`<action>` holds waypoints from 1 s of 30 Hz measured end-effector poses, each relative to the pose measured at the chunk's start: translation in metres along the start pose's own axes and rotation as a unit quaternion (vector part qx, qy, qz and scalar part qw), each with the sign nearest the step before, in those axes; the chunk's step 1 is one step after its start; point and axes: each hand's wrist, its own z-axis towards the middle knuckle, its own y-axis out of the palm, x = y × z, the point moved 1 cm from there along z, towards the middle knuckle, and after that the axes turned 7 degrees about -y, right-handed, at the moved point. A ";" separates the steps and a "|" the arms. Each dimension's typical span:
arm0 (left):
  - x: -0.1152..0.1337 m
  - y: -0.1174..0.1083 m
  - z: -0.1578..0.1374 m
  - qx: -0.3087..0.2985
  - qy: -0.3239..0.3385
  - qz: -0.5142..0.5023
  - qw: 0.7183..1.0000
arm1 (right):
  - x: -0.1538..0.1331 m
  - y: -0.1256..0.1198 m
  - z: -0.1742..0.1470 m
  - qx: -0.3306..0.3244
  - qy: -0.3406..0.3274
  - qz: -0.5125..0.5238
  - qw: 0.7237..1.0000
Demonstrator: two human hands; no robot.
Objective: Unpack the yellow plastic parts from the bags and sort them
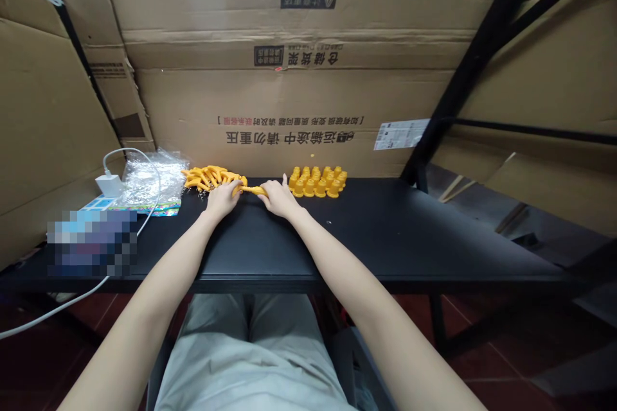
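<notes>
Both my hands grip a slim orange-yellow plastic piece (254,190) that spans the gap between them, just above the black table. My left hand (224,198) has its fingers closed on the left end, beside a pile of similar orange pieces (208,174) with small metal chains or rings hanging off. The right end sits in the closed fingers of my right hand (281,199), whose thumb or a finger points up. Close to the right of that hand stand rows of small yellow cup-shaped pieces (315,183). The held piece's ends are hidden by my fingers.
Clear plastic bags (153,181) lie left of the pile, beside a white charger (110,185) with a white cable running over the table's front edge. A blurred-out item (91,243) is at the left. Cardboard (289,96) walls the back of the black table (385,231).
</notes>
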 end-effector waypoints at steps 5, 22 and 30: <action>0.006 -0.004 -0.003 -0.007 -0.003 -0.014 1.000 | 0.001 -0.006 0.002 0.045 0.006 -0.025 0.999; 0.002 0.002 -0.001 -0.004 -0.002 -0.042 0.999 | 0.002 -0.001 0.003 0.045 -0.034 -0.030 0.998; 0.002 0.000 -0.002 -0.005 -0.001 -0.054 0.999 | 0.002 0.003 0.001 0.045 -0.033 0.018 0.998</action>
